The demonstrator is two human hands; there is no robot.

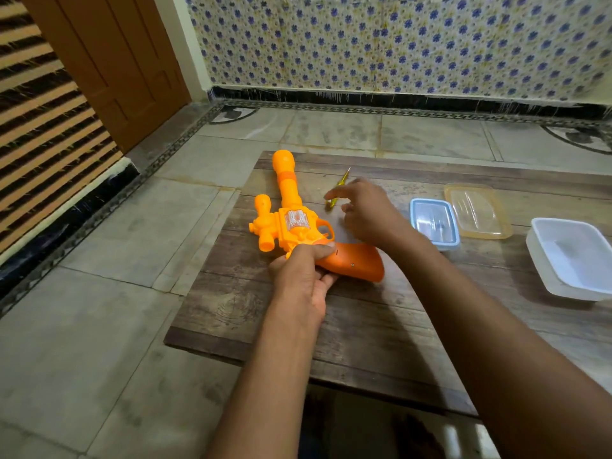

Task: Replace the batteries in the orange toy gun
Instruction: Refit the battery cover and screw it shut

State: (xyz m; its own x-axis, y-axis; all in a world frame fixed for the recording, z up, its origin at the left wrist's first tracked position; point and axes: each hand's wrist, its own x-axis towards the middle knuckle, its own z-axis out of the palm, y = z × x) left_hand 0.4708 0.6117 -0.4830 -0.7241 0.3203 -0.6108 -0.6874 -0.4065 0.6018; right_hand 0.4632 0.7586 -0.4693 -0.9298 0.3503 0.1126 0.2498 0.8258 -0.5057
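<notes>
On the low wooden board [331,313] set over the tiled floor [99,326], orange toy gun [291,223] lies on its side, barrel pointing away toward the far edge, darker orange grip [357,263] toward the person. Left hand [301,276] grips the gun where grip meets body, fingers curled around it, thumb pressed on top. Right hand [364,213] hovers just right of the gun body, index finger stretched out to the left, other fingers loosely curled; cannot tell if it touches the yellow-green screwdriver [339,187] lying just beyond it, partly hidden by the hand. Right of the hands: small blue-rimmed clear container [433,223], yellowish clear lid [477,210] just beside it, touching or overlapping, and 1 white tub [569,256] near the right edge. Blue flower-pattern wall [397,41] behind, brown door [109,61] at left.
</notes>
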